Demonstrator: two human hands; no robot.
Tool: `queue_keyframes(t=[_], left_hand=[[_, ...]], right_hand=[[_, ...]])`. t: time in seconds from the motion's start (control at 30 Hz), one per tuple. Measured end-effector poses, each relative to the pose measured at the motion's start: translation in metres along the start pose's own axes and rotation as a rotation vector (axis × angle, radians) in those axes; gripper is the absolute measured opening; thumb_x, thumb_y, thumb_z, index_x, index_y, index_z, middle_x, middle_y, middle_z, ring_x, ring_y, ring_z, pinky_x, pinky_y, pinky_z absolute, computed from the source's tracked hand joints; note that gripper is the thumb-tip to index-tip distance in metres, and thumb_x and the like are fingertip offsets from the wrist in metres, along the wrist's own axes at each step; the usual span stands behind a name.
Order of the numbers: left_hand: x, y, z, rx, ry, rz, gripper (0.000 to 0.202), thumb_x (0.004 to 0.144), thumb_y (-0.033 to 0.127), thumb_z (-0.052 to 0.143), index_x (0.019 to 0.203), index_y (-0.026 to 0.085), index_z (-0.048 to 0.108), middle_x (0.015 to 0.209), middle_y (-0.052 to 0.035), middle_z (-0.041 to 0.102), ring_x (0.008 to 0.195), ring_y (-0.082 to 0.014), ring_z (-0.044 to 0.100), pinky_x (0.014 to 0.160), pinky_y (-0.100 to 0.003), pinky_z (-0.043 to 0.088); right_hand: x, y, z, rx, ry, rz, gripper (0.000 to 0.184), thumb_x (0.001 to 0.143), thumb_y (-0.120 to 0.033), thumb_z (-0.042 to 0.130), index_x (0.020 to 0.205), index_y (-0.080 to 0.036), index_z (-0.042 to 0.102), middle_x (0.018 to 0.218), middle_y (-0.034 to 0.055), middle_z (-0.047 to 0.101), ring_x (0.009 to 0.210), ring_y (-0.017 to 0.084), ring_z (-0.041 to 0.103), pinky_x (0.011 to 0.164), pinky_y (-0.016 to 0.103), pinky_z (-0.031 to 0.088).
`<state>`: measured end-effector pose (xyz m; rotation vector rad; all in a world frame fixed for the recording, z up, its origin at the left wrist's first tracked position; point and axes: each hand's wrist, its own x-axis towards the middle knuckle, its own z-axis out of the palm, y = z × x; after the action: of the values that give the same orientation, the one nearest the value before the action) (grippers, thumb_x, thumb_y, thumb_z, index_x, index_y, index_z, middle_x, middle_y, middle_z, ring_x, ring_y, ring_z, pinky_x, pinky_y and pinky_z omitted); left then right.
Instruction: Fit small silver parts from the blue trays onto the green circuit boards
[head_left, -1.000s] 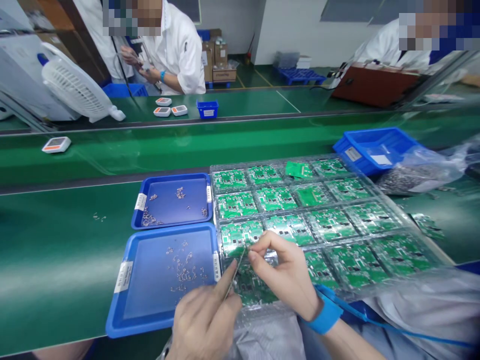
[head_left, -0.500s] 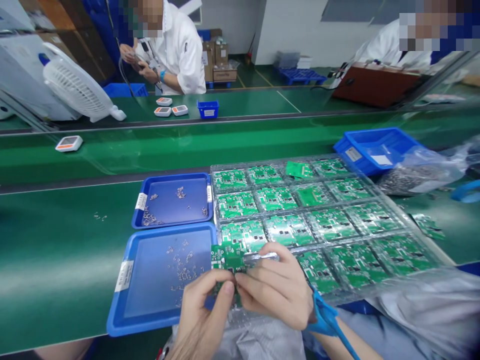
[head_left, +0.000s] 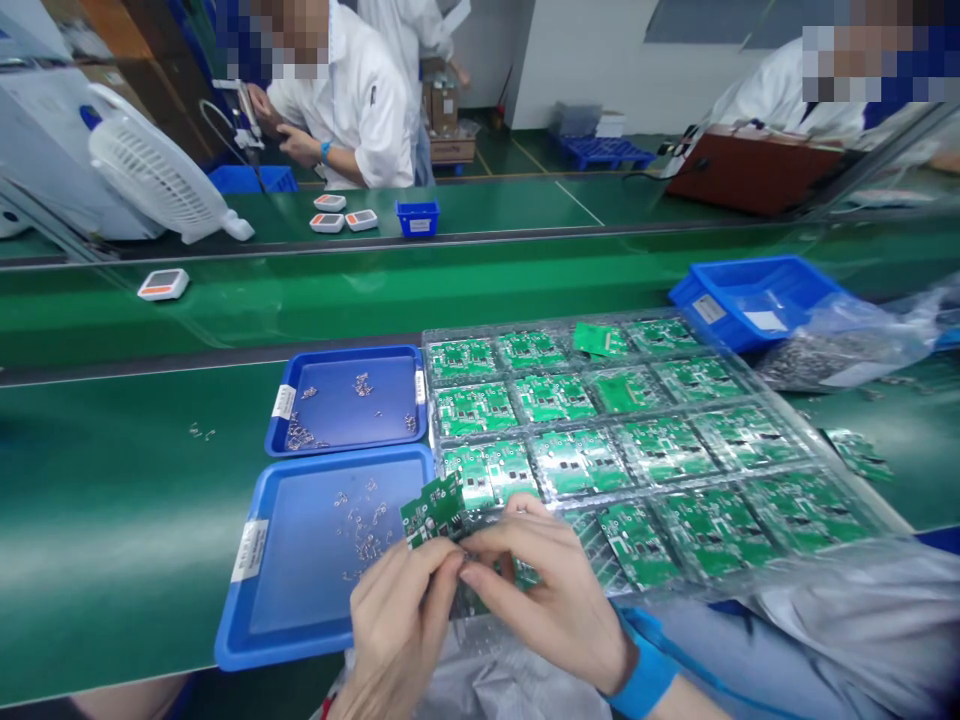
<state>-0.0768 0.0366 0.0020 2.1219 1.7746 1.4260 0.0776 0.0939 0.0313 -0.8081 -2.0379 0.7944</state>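
Observation:
My left hand [head_left: 401,620] and my right hand [head_left: 544,590] meet at the fingertips and pinch a small green circuit board [head_left: 433,508], held tilted above the near blue tray [head_left: 259,620]. That tray holds several tiny metal parts [head_left: 367,535]. Just right of my hands lies a clear plastic tray [head_left: 806,425] with rows of green circuit boards [head_left: 574,460] in its pockets. My right wrist wears a blue strap [head_left: 643,670] with a cord.
A second blue tray [head_left: 281,440] with small parts sits behind the near one. A blue bin [head_left: 739,295] and a plastic bag of parts [head_left: 832,350] lie at the right. Beyond the green conveyor [head_left: 450,285], white devices [head_left: 163,284], a fan [head_left: 154,175] and people in white coats.
The tweezers-like tool seen in my left hand a second ago is gone from view. Both hands lifted a circuit board out of the clear tray and tilted it. The white device on the conveyor moved right.

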Motion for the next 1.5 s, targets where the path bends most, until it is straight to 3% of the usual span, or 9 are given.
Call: queue_keyframes(t=[0.17,0.37,0.5,0.7,0.8,0.87,0.93,1.17,1.5], left_hand=[[0.001,-0.004,-0.001,0.083,0.013,0.084,0.013,0.097,0.015,0.052,0.089,0.020,0.063,0.066,0.0017,0.068,0.054,-0.0094,0.062,0.055,-0.019,0.046],[0.003,-0.002,0.001,0.102,0.040,0.132,0.007,0.094,0.015,0.058,0.095,0.019,0.064,0.075,-0.0008,0.074,0.062,-0.0108,0.069,0.062,-0.019,0.051],[0.001,-0.001,0.003,0.092,0.050,0.116,0.013,0.091,0.010,0.059,0.098,0.019,0.065,0.072,0.0005,0.073,0.055,-0.0096,0.067,0.059,-0.019,0.052],[-0.013,0.000,0.011,0.042,0.111,-0.030,0.006,0.091,0.016,0.060,0.092,0.022,0.061,0.068,0.0020,0.071,0.052,-0.0112,0.068,0.052,-0.017,0.053],[-0.018,0.002,0.014,0.102,0.181,-0.134,0.029,0.090,0.021,0.064,0.118,0.019,0.058,0.067,0.0012,0.071,0.050,-0.0135,0.067,0.050,-0.020,0.054],[-0.017,0.004,0.015,0.143,0.162,-0.148,0.051,0.091,0.020,0.062,0.138,0.015,0.045,0.063,0.0029,0.069,0.047,-0.0135,0.066,0.049,-0.020,0.053],[-0.013,0.005,0.013,0.169,0.104,-0.100,0.056,0.093,0.017,0.058,0.145,0.015,0.038,0.063,0.0038,0.069,0.047,-0.0128,0.066,0.051,-0.019,0.053],[-0.007,0.003,0.006,0.200,0.067,0.050,0.027,0.094,0.011,0.057,0.120,0.014,0.059,0.077,-0.0036,0.076,0.063,-0.0133,0.073,0.061,-0.018,0.054],[-0.011,0.000,0.007,0.363,0.103,0.165,0.044,0.092,0.010,0.058,0.136,0.012,0.053,0.080,-0.0070,0.077,0.061,-0.0138,0.072,0.063,-0.021,0.052]], right_hand=[[-0.007,-0.004,0.005,-0.017,0.055,0.013,0.002,0.089,-0.019,0.065,0.088,-0.020,0.067,0.062,-0.0055,0.067,0.048,0.008,0.056,0.073,0.034,0.047],[-0.001,-0.003,0.001,0.113,0.159,0.145,0.006,0.083,-0.016,0.066,0.083,-0.021,0.069,0.057,-0.0040,0.067,0.052,0.012,0.059,0.065,0.032,0.051],[0.010,0.003,-0.005,0.247,0.248,0.277,0.006,0.083,-0.019,0.065,0.085,-0.020,0.071,0.055,-0.0017,0.067,0.053,0.014,0.062,0.058,0.029,0.052],[0.017,0.005,-0.001,0.241,0.225,0.382,0.007,0.083,-0.023,0.065,0.081,-0.019,0.071,0.051,-0.0025,0.065,0.048,0.014,0.060,0.054,0.028,0.048],[0.016,0.005,0.001,0.209,0.230,0.377,0.008,0.083,-0.024,0.065,0.081,-0.019,0.072,0.050,-0.0020,0.065,0.050,0.015,0.060,0.056,0.030,0.048],[0.014,0.005,0.002,0.181,0.242,0.351,0.008,0.083,-0.023,0.065,0.081,-0.020,0.072,0.050,-0.0018,0.065,0.053,0.015,0.060,0.061,0.032,0.050],[0.013,0.004,0.004,0.156,0.253,0.321,0.008,0.084,-0.022,0.065,0.083,-0.020,0.073,0.051,-0.0016,0.065,0.057,0.016,0.061,0.064,0.034,0.051],[0.013,0.000,0.012,0.127,0.274,0.252,0.015,0.088,-0.020,0.062,0.088,-0.023,0.076,0.054,-0.0018,0.067,0.057,0.016,0.060,0.063,0.034,0.051],[0.014,-0.006,0.020,0.216,0.357,0.316,0.015,0.086,-0.019,0.063,0.085,-0.023,0.078,0.053,-0.0016,0.065,0.057,0.016,0.059,0.057,0.031,0.049]])
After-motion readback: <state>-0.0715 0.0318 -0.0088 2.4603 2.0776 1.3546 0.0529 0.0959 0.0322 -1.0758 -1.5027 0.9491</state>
